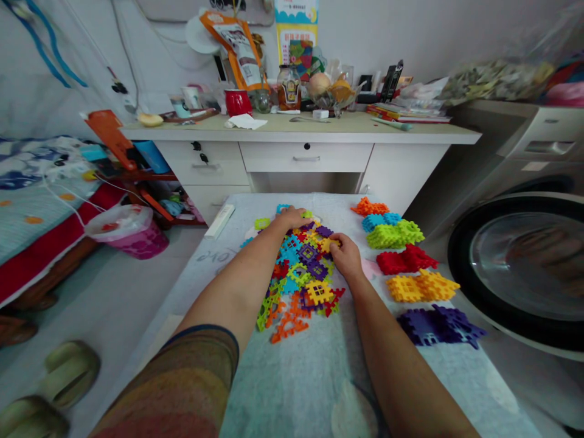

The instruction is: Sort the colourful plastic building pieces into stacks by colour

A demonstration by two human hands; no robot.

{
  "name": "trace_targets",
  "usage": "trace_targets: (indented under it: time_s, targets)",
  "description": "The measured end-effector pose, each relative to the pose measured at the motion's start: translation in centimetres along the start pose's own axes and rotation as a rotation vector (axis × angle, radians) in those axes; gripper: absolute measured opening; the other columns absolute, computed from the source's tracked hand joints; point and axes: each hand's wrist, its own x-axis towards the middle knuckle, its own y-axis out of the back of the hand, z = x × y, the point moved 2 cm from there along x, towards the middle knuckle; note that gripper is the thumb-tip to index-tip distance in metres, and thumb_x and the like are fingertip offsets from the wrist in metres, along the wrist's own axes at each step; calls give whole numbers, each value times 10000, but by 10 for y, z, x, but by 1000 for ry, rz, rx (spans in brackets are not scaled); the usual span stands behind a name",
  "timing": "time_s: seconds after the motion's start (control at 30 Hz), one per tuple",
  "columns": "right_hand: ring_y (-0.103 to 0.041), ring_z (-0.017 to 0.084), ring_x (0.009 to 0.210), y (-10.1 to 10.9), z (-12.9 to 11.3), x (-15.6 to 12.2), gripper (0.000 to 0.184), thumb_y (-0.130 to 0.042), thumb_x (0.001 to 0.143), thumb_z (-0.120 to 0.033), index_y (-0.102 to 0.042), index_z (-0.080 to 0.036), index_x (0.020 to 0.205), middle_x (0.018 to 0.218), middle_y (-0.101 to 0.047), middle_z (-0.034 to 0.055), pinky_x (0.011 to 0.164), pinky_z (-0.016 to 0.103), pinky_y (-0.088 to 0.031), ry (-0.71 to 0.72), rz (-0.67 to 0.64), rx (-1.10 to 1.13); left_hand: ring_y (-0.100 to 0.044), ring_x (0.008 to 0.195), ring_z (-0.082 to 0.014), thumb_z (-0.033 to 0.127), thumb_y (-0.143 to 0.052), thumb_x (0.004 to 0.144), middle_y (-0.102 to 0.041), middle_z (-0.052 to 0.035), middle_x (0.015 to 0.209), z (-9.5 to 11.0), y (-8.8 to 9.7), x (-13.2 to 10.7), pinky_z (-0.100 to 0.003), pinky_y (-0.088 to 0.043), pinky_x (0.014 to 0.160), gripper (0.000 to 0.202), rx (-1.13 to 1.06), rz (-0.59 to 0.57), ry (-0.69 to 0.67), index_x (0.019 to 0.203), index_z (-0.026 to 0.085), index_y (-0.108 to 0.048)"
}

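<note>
A mixed heap of colourful plastic waffle blocks [303, 277] lies in the middle of a cloth-covered table [296, 377]. My left hand [291, 216] reaches to the far edge of the heap, palm down with fingers curled over the pieces; what it grips is hidden. My right hand [345, 253] rests on the heap's right side, fingers pinched on a yellow block [329, 244]. Along the right edge lie sorted piles: orange [369, 207], blue [381, 221], green [395, 235], red [406, 260], yellow [422, 286] and purple [438, 326].
A white desk [301, 137] crowded with jars, cups and books stands beyond the table. A washing machine [515, 255] is at the right. At the left are a bed [36, 201], a pink bin with a bag [128, 234] and slippers [55, 377] on the floor.
</note>
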Motion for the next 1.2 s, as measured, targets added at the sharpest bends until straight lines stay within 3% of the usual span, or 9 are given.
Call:
trace_targets:
  time_s: [0.2, 0.37, 0.63, 0.73, 0.83, 0.9, 1.0, 1.13, 1.2]
  targets:
    - [-624, 231, 903, 0, 0, 0, 321, -471, 767, -288, -680, -207, 998, 1004, -715, 69, 878, 350, -471, -15, 17, 32, -537, 1260, -339, 590, -589, 791, -598, -95, 1385, 10, 9, -19, -459, -394, 1065, 543, -11, -89, -37, 1255, 319, -672]
    - [-610, 234, 848, 0, 0, 1, 354, -468, 732, -316, -668, -199, 1000, 953, -711, 64, 829, 354, -482, -27, 56, 108, -627, 1064, -227, 460, -594, 796, -709, -25, 1193, 1, 19, -47, -319, -465, 945, 426, -75, -113, -96, 1174, 292, -696]
    - [-617, 240, 828, 3, -1, 1, 379, -479, 672, -322, -659, -198, 982, 918, -699, 55, 812, 364, -493, -37, 14, 240, -620, 827, -156, 398, -554, 807, -715, -11, 864, 14, 34, -100, -239, -462, 775, 318, -358, -226, -462, 906, 153, -731]
    - [-612, 225, 793, 2, 2, 1, 375, -479, 667, -314, -652, -197, 979, 877, -685, 41, 771, 344, -498, -52, -5, 275, -640, 863, -160, 362, -530, 828, -725, -18, 915, 21, 41, -128, -249, -470, 813, 307, -383, -282, -538, 948, 164, -732]
    - [-597, 209, 762, 0, 4, 1, 384, -472, 673, -300, -644, -196, 1000, 853, -669, 29, 730, 319, -493, -56, -17, 293, -638, 1027, -181, 371, -504, 864, -707, -46, 1079, 13, 47, -153, -294, -461, 956, 331, -386, -155, -557, 1041, 193, -719]
    - [-588, 203, 751, -1, 5, 1, 400, -465, 683, -282, -641, -194, 1031, 840, -664, 23, 717, 310, -488, -47, -24, 289, -591, 1178, -215, 441, -500, 874, -661, -71, 1214, -3, 47, -167, -354, -417, 1066, 378, -363, -19, -502, 1093, 210, -704]
    - [-584, 206, 771, 0, 3, 1, 425, -457, 707, -252, -642, -191, 1085, 853, -672, 27, 726, 310, -486, -20, -27, 246, -429, 1394, -304, 549, -554, 814, -521, -126, 1433, -39, 39, -186, -454, -321, 1168, 570, -267, 174, -202, 1269, 212, -627]
    - [-596, 229, 876, 11, -9, 0, 432, -457, 750, -226, -657, -176, 1130, 958, -689, 65, 808, 346, -470, 10, -49, 49, -260, 1491, -428, 722, -603, 693, -407, -191, 1540, -76, 12, -209, -564, -287, 1162, 936, -166, 122, 183, 1464, 211, -462]
    - [-577, 266, 1005, 18, -20, -2, 380, -487, 785, -242, -691, -186, 1101, 1068, -684, 101, 890, 394, -432, 47, -24, -137, -292, 1475, -444, 758, -580, 688, -424, -219, 1525, -81, -2, -218, -580, -299, 1146, 975, -162, 108, 284, 1473, 195, -452]
